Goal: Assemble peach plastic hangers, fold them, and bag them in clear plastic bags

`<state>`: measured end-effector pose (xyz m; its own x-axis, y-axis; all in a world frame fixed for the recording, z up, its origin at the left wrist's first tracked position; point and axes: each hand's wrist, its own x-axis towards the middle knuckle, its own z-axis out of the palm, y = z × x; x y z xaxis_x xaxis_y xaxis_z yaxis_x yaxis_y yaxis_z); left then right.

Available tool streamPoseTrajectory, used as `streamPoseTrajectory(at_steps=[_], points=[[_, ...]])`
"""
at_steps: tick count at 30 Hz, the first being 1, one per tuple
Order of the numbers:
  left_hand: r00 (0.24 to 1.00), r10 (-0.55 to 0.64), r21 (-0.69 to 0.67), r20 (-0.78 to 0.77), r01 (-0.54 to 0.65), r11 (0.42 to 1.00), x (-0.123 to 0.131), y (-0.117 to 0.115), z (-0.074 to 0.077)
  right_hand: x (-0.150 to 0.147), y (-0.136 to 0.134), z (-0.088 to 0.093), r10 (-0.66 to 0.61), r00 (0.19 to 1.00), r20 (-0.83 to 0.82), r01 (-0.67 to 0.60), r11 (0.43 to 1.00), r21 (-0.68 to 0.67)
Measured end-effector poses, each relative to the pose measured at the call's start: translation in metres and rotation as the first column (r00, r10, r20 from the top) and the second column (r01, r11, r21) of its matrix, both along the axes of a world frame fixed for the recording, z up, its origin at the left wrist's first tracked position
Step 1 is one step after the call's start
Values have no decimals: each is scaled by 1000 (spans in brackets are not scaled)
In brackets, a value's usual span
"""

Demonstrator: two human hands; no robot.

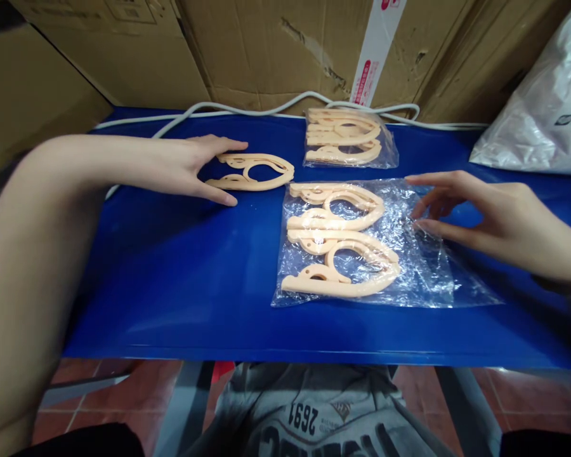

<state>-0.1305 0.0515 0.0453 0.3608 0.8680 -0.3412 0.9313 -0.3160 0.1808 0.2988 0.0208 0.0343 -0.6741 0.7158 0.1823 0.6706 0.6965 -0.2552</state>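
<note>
On the blue desk (pixel 171 285) the left hand (pixel 190 168) lies open toward the far left corner. Its thumb and fingers are spread apart so that they bracket the left end of a loose hanger (pixel 254 172), a peach plastic piece folded into a curved shape. The thumb tip sits just beside the hanger's near arm and the forefinger lies along its far side, but nothing is clamped between them. The hanger itself lies flat on the desk, left of centre and nearer the far edge than the near one. The right hand (pixel 504 222) comes in from the right edge with its fingers loosely extended and parted, not pinched. Their tips rest on the crinkled right part of a clear bag (pixel 423 266), which lies flat in the middle of the desk. Inside the bag are 2 peach hangers (pixel 333 222), side by side and pushed toward its left end. A second bag (pixel 347 136), packed with more of the same hangers, sits at the far edge just beyond the first. A white cable (pixel 266 109) runs along that far edge, with cardboard boxes (pixel 266 51) stacked behind it. A white plastic sack (pixel 542 108) rests at the far right corner. Below the near edge, a grey printed shirt (pixel 314 412) shows.
</note>
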Motion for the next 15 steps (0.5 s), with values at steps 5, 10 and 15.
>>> streamPoseTrajectory(at_steps=[5,10,15], points=[[998,11,114,-67,-3,993,-9,8,-3,-2,-2,2,-15,999,-30,16,1000,26],[967,110,257,-230,-48,965,0,-4,3,-2,-3,3,-50,997,-51,52,998,33],[963,164,485,-215,-41,873,25,-17,11,-2,-6,5,-118,987,-112,130,986,104]])
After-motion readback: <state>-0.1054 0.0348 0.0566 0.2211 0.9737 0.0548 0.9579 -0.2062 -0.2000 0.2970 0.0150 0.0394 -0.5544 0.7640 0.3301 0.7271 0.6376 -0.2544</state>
